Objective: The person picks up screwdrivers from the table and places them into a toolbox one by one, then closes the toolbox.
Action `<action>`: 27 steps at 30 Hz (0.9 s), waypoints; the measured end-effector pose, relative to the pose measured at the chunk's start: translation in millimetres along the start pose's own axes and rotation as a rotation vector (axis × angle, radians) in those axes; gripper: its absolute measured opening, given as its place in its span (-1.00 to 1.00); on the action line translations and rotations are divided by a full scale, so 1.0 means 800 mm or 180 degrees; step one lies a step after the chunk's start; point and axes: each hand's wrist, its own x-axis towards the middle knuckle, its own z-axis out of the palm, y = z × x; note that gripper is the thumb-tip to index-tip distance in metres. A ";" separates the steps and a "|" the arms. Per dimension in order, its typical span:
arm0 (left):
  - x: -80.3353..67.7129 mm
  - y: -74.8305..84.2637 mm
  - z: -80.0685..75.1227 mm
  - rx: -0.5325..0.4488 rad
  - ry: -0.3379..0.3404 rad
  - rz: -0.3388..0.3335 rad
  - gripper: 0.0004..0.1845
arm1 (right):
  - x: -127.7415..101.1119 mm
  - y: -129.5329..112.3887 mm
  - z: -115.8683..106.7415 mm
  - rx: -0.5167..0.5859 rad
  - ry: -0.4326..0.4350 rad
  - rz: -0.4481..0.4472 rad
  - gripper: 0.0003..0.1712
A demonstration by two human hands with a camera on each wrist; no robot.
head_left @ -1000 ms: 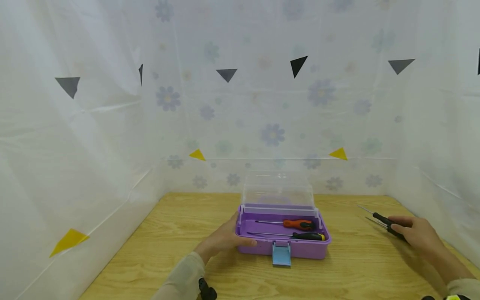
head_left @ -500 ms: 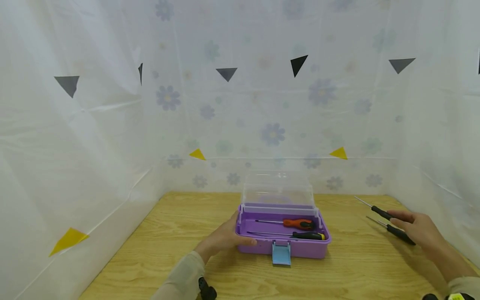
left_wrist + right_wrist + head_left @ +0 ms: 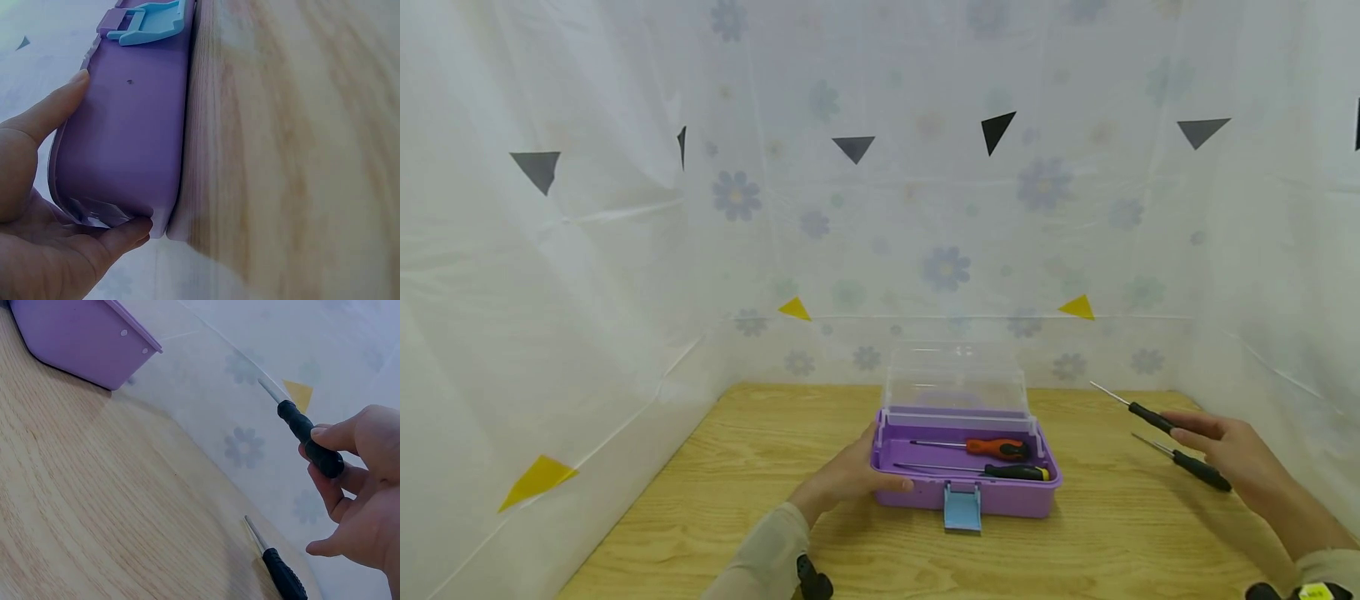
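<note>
We see a wood-grained table whose back edge meets floral plastic sheeting; bare grain runs before the purple box and between it and the right-hand tools. The box stands on the table toward its back edge. Our left hand grips the box's left end, thumb at the front rim. Our right hand pinches a dark screwdriver by its handle above the table, metal shaft angled away; below, a second dark screwdriver with a ridged handle lies near the right edge. We note smooth plastic walls, a clear lid tilted back and a pale-blue latch hanging down. Inside lie an orange-and-black screwdriver and, nearer us, a black-and-yellow screwdriver.
</note>
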 end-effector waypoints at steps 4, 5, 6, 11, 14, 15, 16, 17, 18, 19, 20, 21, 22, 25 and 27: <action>0.001 0.000 0.000 0.0053 -0.0008 0.0012 0.32 | 0.001 -0.002 -0.001 -0.0008 -0.0016 -0.0125 -0.35; 0.001 0.000 0.000 0.0068 -0.0010 0.0016 0.32 | 0.002 -0.003 -0.001 0.0015 -0.0033 -0.0143 -0.36; 0.001 0.001 0.000 0.0073 -0.0015 0.0021 0.32 | 0.002 -0.004 -0.001 0.0041 -0.0051 -0.0156 -0.36; 0.000 0.002 -0.001 0.0125 -0.0010 0.0024 0.33 | 0.003 -0.012 0.002 0.0192 -0.0116 -0.0167 -0.36; -0.001 0.003 -0.001 0.0129 -0.0008 0.0016 0.32 | 0.006 -0.017 0.004 0.0403 -0.0161 -0.0212 -0.42; -0.001 0.003 -0.001 0.0114 -0.0012 0.0014 0.31 | 0.006 -0.018 0.004 0.0537 -0.0192 -0.0238 -0.46; -0.001 0.003 0.000 0.0098 -0.0017 0.0013 0.31 | 0.007 -0.019 0.004 0.0690 -0.0227 -0.0272 -0.49; -0.001 0.004 0.000 0.0081 -0.0018 0.0010 0.31 | 0.008 -0.020 0.004 0.0857 -0.0272 -0.0314 -0.53; -0.001 0.003 0.000 0.0069 -0.0019 0.0017 0.31 | 0.008 -0.020 0.004 0.1022 -0.0315 -0.0356 -0.56; -0.001 0.003 0.000 0.0053 -0.0019 0.0021 0.31 | 0.008 -0.021 0.005 0.1144 -0.0359 -0.0406 -0.57; -0.001 0.003 0.000 0.0035 -0.0017 0.0019 0.31 | 0.008 -0.022 0.005 0.1253 -0.0398 -0.0446 -0.58; 0.000 0.003 0.000 0.0027 -0.0016 0.0015 0.32 | 0.008 -0.023 0.005 0.1316 -0.0440 -0.0491 -0.59; 0.000 0.003 0.000 0.0016 -0.0016 0.0008 0.32 | 0.008 -0.024 0.006 0.1359 -0.0471 -0.0532 -0.59; 0.000 0.002 0.001 -0.0022 -0.0009 -0.0005 0.32 | 0.010 -0.028 0.010 0.1402 -0.0559 -0.0648 -0.57; 0.000 0.002 0.001 -0.0039 -0.0013 -0.0007 0.32 | 0.011 -0.032 0.013 0.1387 -0.0616 -0.0725 -0.55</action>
